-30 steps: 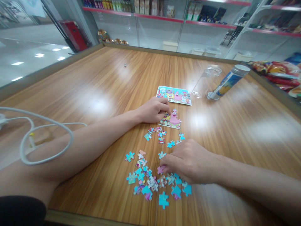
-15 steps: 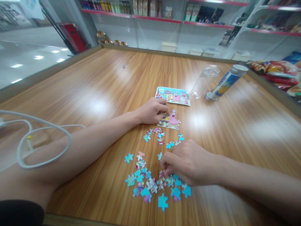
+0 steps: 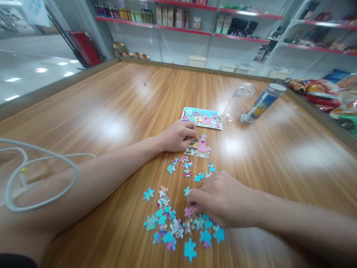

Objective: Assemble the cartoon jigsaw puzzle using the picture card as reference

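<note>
White cable [image 3: 77, 174], looped, left side. Small shiny bit [image 3: 144, 83] toward far end of wooden surface [image 3: 167, 93]. Red box-like object [image 3: 86, 48] upper left, glossy floor [image 3: 30, 80] beside it. Back: shelves [image 3: 184, 29], pinkish-red edges; bottle row [image 3: 125, 14], tan packs [image 3: 173, 18] right of it. Below: gold-wrapped items [image 3: 119, 48], white bin [image 3: 197, 61]. Colorful packets [image 3: 318, 89] far right, past surface edge.
</note>
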The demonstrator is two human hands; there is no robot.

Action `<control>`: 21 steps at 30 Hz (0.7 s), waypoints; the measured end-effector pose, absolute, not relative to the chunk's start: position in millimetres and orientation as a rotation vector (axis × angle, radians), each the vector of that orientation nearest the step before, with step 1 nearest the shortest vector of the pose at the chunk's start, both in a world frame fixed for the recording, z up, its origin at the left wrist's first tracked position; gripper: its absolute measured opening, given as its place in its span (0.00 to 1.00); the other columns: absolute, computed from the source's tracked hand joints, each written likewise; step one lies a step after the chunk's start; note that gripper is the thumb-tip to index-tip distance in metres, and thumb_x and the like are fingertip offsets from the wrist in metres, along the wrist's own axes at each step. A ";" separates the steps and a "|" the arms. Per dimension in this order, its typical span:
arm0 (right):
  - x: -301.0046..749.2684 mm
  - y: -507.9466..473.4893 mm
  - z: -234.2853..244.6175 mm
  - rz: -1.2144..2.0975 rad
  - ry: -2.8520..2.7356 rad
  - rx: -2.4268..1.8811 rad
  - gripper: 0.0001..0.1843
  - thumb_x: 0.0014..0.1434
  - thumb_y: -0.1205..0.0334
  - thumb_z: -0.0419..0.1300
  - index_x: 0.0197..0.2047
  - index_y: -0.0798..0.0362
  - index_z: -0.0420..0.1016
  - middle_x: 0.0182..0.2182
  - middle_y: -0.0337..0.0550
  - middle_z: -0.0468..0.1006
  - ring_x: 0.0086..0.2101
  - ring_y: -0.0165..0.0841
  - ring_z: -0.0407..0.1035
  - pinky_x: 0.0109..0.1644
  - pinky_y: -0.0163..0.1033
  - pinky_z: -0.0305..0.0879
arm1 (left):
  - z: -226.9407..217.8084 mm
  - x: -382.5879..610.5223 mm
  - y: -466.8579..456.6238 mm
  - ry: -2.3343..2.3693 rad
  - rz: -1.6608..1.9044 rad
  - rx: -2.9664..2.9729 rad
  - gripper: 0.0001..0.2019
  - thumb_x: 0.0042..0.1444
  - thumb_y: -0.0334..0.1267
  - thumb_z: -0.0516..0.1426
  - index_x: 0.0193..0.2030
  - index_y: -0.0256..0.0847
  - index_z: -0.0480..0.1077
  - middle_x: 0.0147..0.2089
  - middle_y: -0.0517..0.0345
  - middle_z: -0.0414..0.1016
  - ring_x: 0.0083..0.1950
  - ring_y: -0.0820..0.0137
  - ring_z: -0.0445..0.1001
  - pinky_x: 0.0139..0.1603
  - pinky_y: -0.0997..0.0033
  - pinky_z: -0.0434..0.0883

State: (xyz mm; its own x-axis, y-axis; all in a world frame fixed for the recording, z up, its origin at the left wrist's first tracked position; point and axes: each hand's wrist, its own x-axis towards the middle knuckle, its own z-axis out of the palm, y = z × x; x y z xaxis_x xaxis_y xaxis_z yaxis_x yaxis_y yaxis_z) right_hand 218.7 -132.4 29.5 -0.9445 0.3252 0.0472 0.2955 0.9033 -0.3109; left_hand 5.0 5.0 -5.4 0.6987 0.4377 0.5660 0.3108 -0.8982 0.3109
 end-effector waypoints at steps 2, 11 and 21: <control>218.6 -133.2 29.8 0.470 -2.971 -0.502 0.13 0.72 0.55 0.53 0.40 0.53 0.72 0.25 0.39 0.78 0.24 0.29 0.68 0.27 0.39 0.45 | -5.1 5.1 4.7 0.609 0.972 2.721 0.16 0.53 0.23 0.53 0.38 0.39 0.82 0.36 0.53 0.75 0.35 0.71 0.73 0.39 0.70 0.69; 221.5 -133.0 27.7 0.606 -2.934 -0.514 0.05 0.68 0.60 0.57 0.42 0.52 0.70 0.27 0.38 0.80 0.26 0.30 0.72 0.28 0.38 0.50 | -2.4 5.5 2.1 0.637 0.955 2.735 0.16 0.54 0.23 0.52 0.38 0.38 0.80 0.37 0.52 0.75 0.38 0.69 0.74 0.41 0.69 0.71; 222.7 -132.7 24.8 0.632 -2.897 -0.485 0.05 0.67 0.60 0.58 0.42 0.52 0.69 0.27 0.36 0.80 0.26 0.28 0.71 0.27 0.38 0.49 | -1.0 5.0 0.8 0.654 0.934 2.735 0.15 0.56 0.24 0.52 0.42 0.38 0.79 0.40 0.51 0.75 0.41 0.68 0.74 0.44 0.66 0.71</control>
State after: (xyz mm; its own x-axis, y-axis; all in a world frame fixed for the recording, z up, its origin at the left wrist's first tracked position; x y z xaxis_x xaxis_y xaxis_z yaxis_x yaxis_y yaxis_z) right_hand 222.7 -132.7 24.8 -0.9388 0.3383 0.0643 0.2808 0.8600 -0.4260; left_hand 5.0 0.8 -1.0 0.7061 0.4601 0.5383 0.3486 -0.8875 0.3014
